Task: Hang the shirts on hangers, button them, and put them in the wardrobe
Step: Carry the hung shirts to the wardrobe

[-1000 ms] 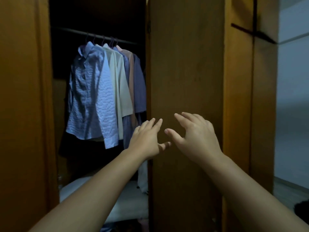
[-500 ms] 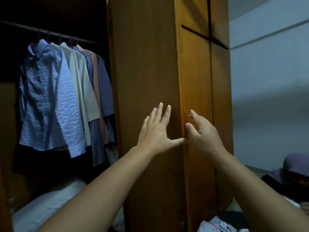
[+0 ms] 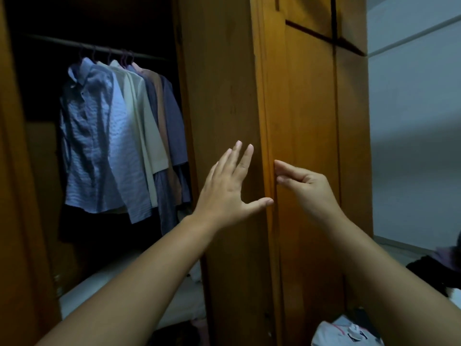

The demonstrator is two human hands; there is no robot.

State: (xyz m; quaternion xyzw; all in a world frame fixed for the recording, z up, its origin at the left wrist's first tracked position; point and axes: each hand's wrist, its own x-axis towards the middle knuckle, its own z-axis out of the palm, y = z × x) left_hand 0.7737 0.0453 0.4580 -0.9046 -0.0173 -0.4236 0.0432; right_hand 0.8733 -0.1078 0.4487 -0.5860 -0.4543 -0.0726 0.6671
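Observation:
The wooden wardrobe stands open on the left, and its door (image 3: 224,101) swings out in front of me. Several shirts hang on hangers from the rail (image 3: 74,43); the frontmost is a light blue shirt (image 3: 99,146), with a cream shirt (image 3: 142,116) and darker ones behind it. My left hand (image 3: 229,188) lies flat against the door's face, fingers straight, thumb out to the door's edge. My right hand (image 3: 306,186) is at the door's right edge, fingertips touching the edge, holding nothing.
A closed wardrobe section (image 3: 314,146) stands to the right of the door, beside a pale wall (image 3: 411,121). White bedding (image 3: 112,290) lies in the wardrobe's bottom. Loose clothes (image 3: 346,330) lie at the lower right, and a dark pile (image 3: 436,270) at the far right.
Both hands have gone from mid-air to the door: the left palm now lies flat on it, the right fingertips reach its edge. The view has shifted sideways and back.

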